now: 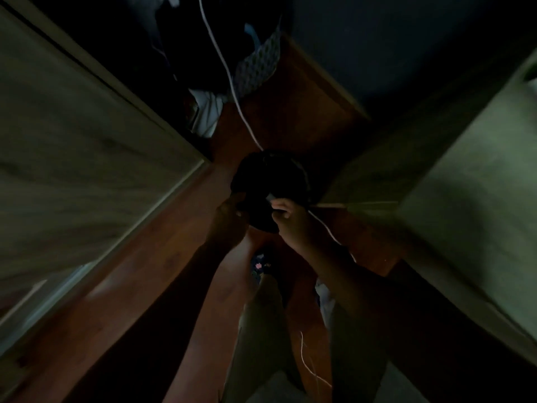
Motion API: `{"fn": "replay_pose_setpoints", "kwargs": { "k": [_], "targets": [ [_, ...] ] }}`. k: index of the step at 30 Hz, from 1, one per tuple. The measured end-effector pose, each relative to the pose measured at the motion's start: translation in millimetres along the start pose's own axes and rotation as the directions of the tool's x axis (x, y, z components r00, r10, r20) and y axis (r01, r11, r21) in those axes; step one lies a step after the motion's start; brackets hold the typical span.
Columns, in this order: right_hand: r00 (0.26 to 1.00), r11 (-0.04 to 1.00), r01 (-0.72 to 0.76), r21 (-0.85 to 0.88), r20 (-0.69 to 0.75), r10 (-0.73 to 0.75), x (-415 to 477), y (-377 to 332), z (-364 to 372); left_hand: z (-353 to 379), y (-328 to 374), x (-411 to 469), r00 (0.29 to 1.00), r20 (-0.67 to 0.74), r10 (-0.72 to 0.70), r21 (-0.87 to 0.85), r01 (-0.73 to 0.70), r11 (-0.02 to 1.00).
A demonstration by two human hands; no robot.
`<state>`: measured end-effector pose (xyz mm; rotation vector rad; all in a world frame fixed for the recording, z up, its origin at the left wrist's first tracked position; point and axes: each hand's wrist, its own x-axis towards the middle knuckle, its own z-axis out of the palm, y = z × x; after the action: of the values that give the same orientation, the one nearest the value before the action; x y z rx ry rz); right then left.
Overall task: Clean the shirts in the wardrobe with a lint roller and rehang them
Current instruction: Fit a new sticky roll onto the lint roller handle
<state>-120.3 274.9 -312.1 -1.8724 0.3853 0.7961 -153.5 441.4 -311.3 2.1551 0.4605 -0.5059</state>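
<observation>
Both hands, left hand (229,212) and right hand (286,218), pinch the dark shirt (270,181) at its 6 o'clock edge; soft, light, limp, so best gripped at a seam.

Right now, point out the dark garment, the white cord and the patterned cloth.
dark garment (273,181): head view, on its bunched upper middle, above both hands.
white cord (229,74): head view, on its upper stretch.
patterned cloth (258,66): head view, on the middle of its printed face.

Both forearms extend upward to frame centre; left hand (229,219) and right hand (290,221) are side by side, fingers curled closed in a grip.
</observation>
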Motion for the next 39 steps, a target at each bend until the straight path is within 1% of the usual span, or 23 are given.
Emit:
{"fn": "replay_pose_setpoints", "kwargs": {
  "k": [3, 5, 7, 9, 11, 14, 16, 18, 21, 22, 23, 25, 28, 30, 31, 32, 33, 34, 35, 37, 39],
  "targets": [
    [0.989, 0.988, 0.139, 0.066, -0.06, -0.135, -56, -64, -54, -44, 83, -23, 0.991, -0.112, 0.077, -0.044, -0.082, 0.996],
    [0.97, 0.971, 0.218, 0.094, -0.126, -0.206, -88, -97, -95, -64, 143, -42, 0.975, -0.157, 0.16, -0.024, -0.165, 0.986],
    [0.942, 0.956, 0.28, 0.091, -0.217, -0.255, -115, -121, -135, -73, 195, -53, 0.945, -0.156, 0.288, 0.022, -0.288, 0.957],
    [0.888, 0.935, 0.349, 0.063, -0.341, -0.308, -138, -135, -181, -71, 250, -56, 0.906, -0.13, 0.403, 0.053, -0.4, 0.915],
    [0.834, 0.918, 0.396, 0.026, -0.428, -0.348, -156, -142, -227, -56, 301, -57, 0.874, -0.051, 0.483, 0.084, -0.478, 0.874],
    [0.787, 0.919, 0.393, -0.036, -0.503, -0.356, -173, -131, -291, -19, 364, -52, 0.804, 0.052, 0.592, 0.174, -0.591, 0.788],
    [0.76, 0.927, 0.366, -0.079, -0.55, -0.347, -177, -113, -327, 10, 396, -45, 0.771, 0.131, 0.623, 0.225, -0.635, 0.739],
    [0.746, 0.942, 0.316, -0.113, -0.583, -0.321, -178, -95, -360, 41, 422, -41, 0.72, 0.189, 0.667, 0.266, -0.692, 0.671],
    [0.698, 0.936, 0.27, -0.224, -0.625, -0.351, -173, -70, -396, 77, 451, -33, 0.652, 0.256, 0.714, 0.318, -0.754, 0.574],
    [0.693, 0.935, 0.255, -0.247, -0.628, -0.355, -171, -62, -405, 86, 459, -28, 0.642, 0.278, 0.715, 0.352, -0.761, 0.545],
    [0.699, 0.934, 0.244, -0.259, -0.621, -0.355, -168, -57, -412, 94, 464, -21, 0.638, 0.296, 0.711, 0.386, -0.76, 0.522],
    [0.719, 0.933, 0.209, -0.292, -0.601, -0.35, -162, -51, -424, 106, 469, -7, 0.654, 0.321, 0.685, 0.457, -0.741, 0.493],
    [0.708, 0.882, 0.193, -0.43, -0.561, -0.429, -146, -48, -435, 117, 473, 3, 0.709, 0.371, 0.599, 0.579, -0.682, 0.447],
    [0.701, 0.856, 0.223, -0.467, -0.533, -0.474, -136, -48, -440, 121, 474, 3, 0.74, 0.391, 0.548, 0.638, -0.647, 0.418],
    [0.723, 0.855, 0.24, -0.459, -0.504, -0.473, -131, -49, -441, 123, 473, 2, 0.757, 0.384, 0.529, 0.651, -0.628, 0.426],
    [0.772, 0.874, 0.229, -0.428, -0.468, -0.431, -125, -50, -442, 123, 473, 0, 0.771, 0.37, 0.518, 0.658, -0.611, 0.44],
    [0.825, 0.896, 0.194, -0.399, -0.429, -0.369, -121, -52, -441, 123, 471, -2, 0.786, 0.357, 0.505, 0.66, -0.595, 0.459],
    [0.859, 0.908, 0.156, -0.389, -0.4, -0.319, -117, -54, -440, 123, 470, -6, 0.796, 0.346, 0.497, 0.655, -0.584, 0.479],
    [0.861, 0.901, 0.147, -0.409, -0.396, -0.32, -112, -53, -438, 122, 467, -10, 0.802, 0.335, 0.495, 0.643, -0.579, 0.501],
    [0.823, 0.861, 0.141, -0.488, -0.426, -0.376, -103, -50, -435, 121, 460, -18, 0.808, 0.32, 0.495, 0.594, -0.579, 0.559],
    [0.813, 0.849, 0.119, -0.514, -0.441, -0.381, -100, -48, -435, 120, 452, -25, 0.818, 0.313, 0.482, 0.537, -0.571, 0.621]
  ]
}}
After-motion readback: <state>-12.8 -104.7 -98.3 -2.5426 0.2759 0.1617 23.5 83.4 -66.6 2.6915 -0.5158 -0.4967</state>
